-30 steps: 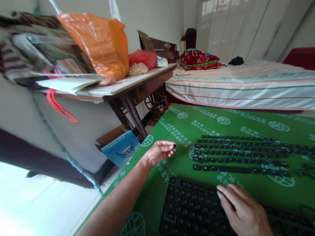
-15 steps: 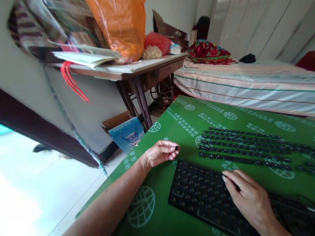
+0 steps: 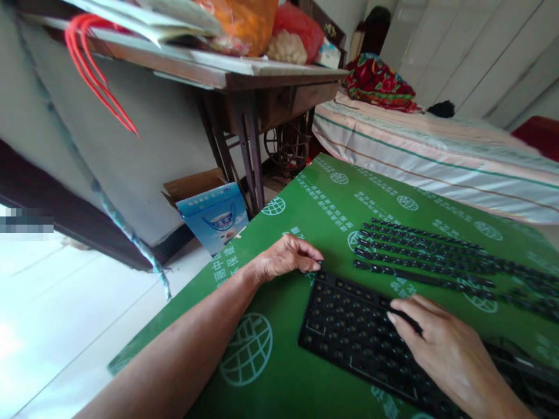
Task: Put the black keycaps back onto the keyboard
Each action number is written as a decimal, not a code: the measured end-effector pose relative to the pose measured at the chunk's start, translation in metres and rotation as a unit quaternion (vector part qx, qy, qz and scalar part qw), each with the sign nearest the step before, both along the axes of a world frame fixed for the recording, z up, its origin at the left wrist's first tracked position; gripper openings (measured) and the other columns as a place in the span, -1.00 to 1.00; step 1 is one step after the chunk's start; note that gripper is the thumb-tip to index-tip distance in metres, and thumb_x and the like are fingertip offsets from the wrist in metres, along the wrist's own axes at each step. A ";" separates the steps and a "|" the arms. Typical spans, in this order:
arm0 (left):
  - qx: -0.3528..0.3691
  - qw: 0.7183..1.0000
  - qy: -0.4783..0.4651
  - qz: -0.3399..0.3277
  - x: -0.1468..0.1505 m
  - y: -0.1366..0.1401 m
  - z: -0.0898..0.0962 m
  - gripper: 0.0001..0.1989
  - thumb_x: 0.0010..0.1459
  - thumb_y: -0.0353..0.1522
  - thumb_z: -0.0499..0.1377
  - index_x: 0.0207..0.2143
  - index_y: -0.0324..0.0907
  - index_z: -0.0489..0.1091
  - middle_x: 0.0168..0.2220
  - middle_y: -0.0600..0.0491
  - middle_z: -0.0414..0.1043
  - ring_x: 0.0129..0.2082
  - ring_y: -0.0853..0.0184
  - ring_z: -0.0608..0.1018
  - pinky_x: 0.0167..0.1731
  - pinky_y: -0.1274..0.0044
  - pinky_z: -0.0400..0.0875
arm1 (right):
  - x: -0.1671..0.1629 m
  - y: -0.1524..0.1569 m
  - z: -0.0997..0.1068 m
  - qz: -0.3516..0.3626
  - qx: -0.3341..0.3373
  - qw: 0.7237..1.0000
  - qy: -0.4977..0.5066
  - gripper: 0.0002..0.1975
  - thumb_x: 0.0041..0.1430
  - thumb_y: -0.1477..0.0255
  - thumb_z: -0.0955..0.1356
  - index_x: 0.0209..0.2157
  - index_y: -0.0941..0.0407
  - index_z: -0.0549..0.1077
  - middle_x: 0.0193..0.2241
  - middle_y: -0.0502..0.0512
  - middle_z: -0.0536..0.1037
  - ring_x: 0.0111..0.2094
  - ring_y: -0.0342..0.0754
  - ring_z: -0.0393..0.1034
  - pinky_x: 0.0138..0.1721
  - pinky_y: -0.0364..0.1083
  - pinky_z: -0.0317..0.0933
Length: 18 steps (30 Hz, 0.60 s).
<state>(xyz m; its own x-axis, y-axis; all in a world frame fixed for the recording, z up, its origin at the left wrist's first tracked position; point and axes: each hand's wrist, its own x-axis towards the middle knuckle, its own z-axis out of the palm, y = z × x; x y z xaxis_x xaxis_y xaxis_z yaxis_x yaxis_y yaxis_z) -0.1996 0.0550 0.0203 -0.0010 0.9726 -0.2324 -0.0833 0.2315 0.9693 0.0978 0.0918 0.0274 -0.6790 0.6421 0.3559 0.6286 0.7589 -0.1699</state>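
Note:
A black keyboard [image 3: 345,326] with its key sockets bare lies on the green tabletop. Between thumb and fingertips, my left hand [image 3: 290,257] pinches a small black keycap [image 3: 320,263], right at the keyboard's upper left corner. My right hand [image 3: 441,337] grips the keyboard's far edge, thumb over the sockets and fingers along the back. Beyond the keyboard, loose black keycaps [image 3: 419,250] lie sorted in several long rows, some trailing off to the right.
The green table [image 3: 301,203] bears white globe prints and lettering. Past it stand a wooden sewing-machine table [image 3: 279,75] loaded with bags and papers, and a bed [image 3: 414,145] with a striped sheet. A blue carton [image 3: 213,218] sits on the floor at left.
My left hand has brought the keycap down to the keyboard's upper left corner. My right hand stays on the keyboard's far edge. The camera view has tilted and shifted.

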 end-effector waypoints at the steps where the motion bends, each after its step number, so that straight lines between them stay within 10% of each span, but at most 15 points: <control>1: 0.003 1.000 0.004 -0.003 0.000 0.000 -0.001 -0.75 -0.33 -0.38 0.39 -0.48 -0.27 0.56 -0.59 0.08 0.50 -0.60 0.48 0.43 -0.50 0.61 0.34 | -0.009 -0.002 0.007 0.011 -0.004 1.000 -0.003 -0.76 0.23 0.30 0.21 -0.31 0.02 0.49 -0.38 0.02 0.56 -0.42 -0.10 0.46 -0.38 -0.13 0.31; 9: 0.022 0.999 0.025 -0.033 0.003 0.000 -0.002 -0.78 -0.30 -0.36 0.38 -0.49 -0.22 0.55 -0.55 0.10 0.52 -0.55 0.45 0.46 -0.45 0.59 0.38 | -0.097 -0.002 0.019 0.108 -0.115 0.986 0.045 -0.77 0.20 0.48 0.24 -0.15 0.10 0.47 -0.31 0.07 0.54 -0.32 -0.12 0.43 -0.24 -0.15 0.30; 18: 0.028 0.997 0.017 -0.064 0.000 0.001 -0.008 -0.80 -0.25 -0.39 0.37 -0.45 -0.21 0.55 -0.52 0.11 0.53 -0.53 0.44 0.49 -0.42 0.58 0.38 | -0.110 0.004 0.001 0.128 -0.103 0.984 0.067 -0.75 0.22 0.57 0.21 -0.38 0.12 0.49 -0.36 0.08 0.52 -0.32 -0.14 0.42 -0.20 -0.19 0.26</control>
<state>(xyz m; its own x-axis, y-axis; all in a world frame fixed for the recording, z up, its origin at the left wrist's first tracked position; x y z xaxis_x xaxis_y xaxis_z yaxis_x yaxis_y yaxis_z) -0.1991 0.0564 0.0119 0.1179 0.9767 -0.1793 -0.0229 0.1831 0.9828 -0.0127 0.0957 0.0282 -0.7839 0.5239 0.3330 0.3828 0.8303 -0.4051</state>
